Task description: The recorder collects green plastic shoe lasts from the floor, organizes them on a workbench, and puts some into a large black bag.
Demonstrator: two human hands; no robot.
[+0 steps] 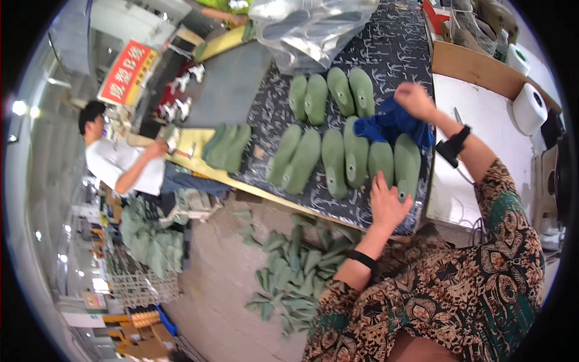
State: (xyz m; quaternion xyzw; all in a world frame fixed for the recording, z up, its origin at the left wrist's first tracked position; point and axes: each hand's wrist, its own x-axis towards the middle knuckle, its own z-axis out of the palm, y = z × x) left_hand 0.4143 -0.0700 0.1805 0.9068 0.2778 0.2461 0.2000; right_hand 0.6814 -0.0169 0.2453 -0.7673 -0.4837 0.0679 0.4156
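Pairs of green foot-shaped pieces, like shoe lasts or insoles, lie in two rows on the black patterned tabletop (265, 108). My left hand (389, 205) is at the near end of the rightmost pair, fingers spread and touching the rightmost green piece (407, 163). Its neighbour, another green piece (380, 160), lies partly under a bunched blue cloth (392, 125). Just above that cloth is my right hand (416, 101), its fingers curled closed; what they hold, if anything, is hidden. A black band circles each wrist.
A clear plastic bag (310, 30) of foot-shaped pieces lies at the back. White thread cones (529, 108) and a cardboard box (476, 69) stand on the right. Below the table's edge, green pieces (295, 265) cover the floor. A co-worker in white (120, 160) works at the left.
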